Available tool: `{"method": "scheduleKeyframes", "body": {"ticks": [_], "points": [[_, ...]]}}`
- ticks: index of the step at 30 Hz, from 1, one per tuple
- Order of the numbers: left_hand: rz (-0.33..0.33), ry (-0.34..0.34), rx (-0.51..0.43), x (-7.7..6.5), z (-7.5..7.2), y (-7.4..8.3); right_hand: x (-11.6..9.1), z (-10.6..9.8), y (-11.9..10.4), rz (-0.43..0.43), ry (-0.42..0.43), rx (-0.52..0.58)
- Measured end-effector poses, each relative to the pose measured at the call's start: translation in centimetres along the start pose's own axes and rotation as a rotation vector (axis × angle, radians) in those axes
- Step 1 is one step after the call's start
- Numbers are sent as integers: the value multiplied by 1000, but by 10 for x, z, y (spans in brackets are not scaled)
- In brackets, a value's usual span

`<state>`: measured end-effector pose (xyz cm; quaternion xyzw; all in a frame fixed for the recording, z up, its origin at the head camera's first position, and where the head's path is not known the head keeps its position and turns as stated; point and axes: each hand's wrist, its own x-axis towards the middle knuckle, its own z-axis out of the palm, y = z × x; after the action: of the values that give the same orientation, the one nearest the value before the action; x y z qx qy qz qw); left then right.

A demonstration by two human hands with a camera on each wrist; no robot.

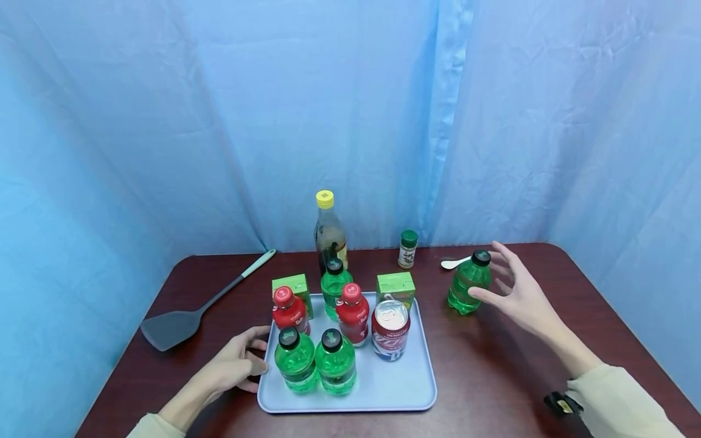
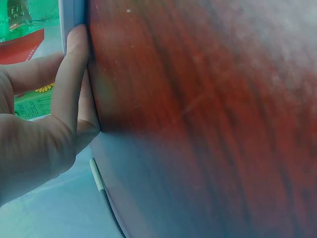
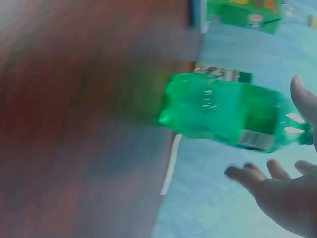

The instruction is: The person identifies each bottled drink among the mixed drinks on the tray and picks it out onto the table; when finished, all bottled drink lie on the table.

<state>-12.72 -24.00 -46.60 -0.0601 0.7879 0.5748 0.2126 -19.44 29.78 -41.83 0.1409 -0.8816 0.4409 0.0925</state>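
Observation:
A light-blue tray (image 1: 394, 389) carries several drinks: green bottles (image 1: 336, 365) with black caps, two red bottles (image 1: 353, 313), a soda can (image 1: 390, 331) and green cartons (image 1: 395, 287) at its back. My left hand (image 1: 232, 362) grips the tray's left edge with bent fingers, which lie against the rim (image 2: 74, 15) in the left wrist view. To the right of the tray, another green bottle (image 1: 469, 285) stands upright on the table. Around it, thumb and fingers spread, is my right hand (image 1: 520, 295); the right wrist view shows a gap between the fingers and the bottle (image 3: 223, 111).
On the dark wooden table (image 1: 482, 377), a spatula (image 1: 181, 325) lies at the left. Behind the tray stand a yellow-capped bottle (image 1: 330, 234) and a green-capped spice jar (image 1: 408, 249). A white spoon (image 1: 454, 263) lies behind the lone green bottle. Blue curtains (image 1: 350, 121) hang behind.

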Motion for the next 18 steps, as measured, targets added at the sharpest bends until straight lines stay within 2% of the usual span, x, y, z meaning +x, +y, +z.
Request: {"method": "scheduleKeyframes", "body": {"ticks": [4,10,14,18], "points": [[-6,7,1,0,0,0,-1,-6,-23,-44,60,56],[-17,16,3,-1,1,1,-7,-1,-62,-204,148,133],[-20,20,4,-1,2,2,-15,7,-97,-326,153,207],[-18,21,5,-1,2,3,-21,15,-127,-477,101,324]]}}
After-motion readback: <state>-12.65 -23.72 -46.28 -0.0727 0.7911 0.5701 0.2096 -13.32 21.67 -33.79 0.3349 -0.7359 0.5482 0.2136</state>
